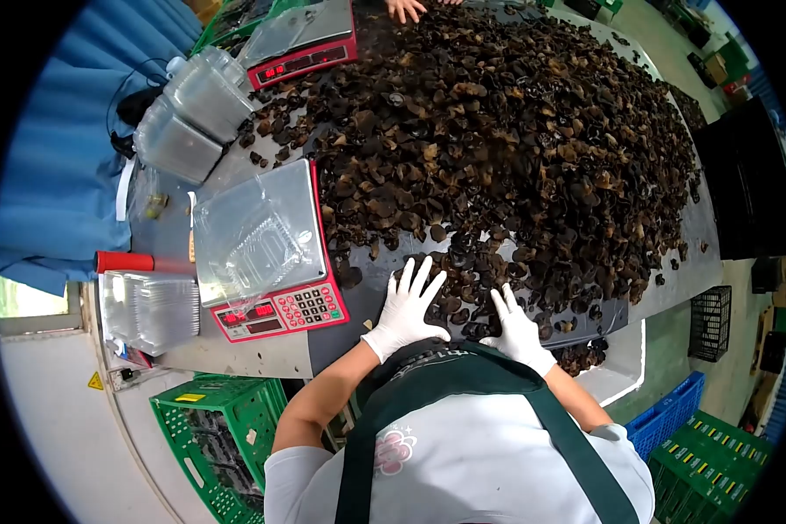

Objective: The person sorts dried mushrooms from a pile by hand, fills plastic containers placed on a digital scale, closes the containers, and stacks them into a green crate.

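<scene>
My left hand (408, 307), in a white glove, is open with fingers spread over the near edge of a large heap of wood ear mushrooms (498, 140). Also gloved in white, my right hand (517, 332) lies open against the same edge, thumb side toward the left hand. Between both hands are some loose mushrooms (463, 293); neither hand grips one visibly. Left of my left hand stands a red digital scale (279, 310). On its metal plate sits a clear plastic container (269, 249).
Stacked clear containers (179, 144) and more container stacks (148, 306) stand on the left. A second scale (301, 61) is at the back, near another person's hand (403, 9). Green crates (210, 410) flank the table below, with a white bin (616, 371) at right.
</scene>
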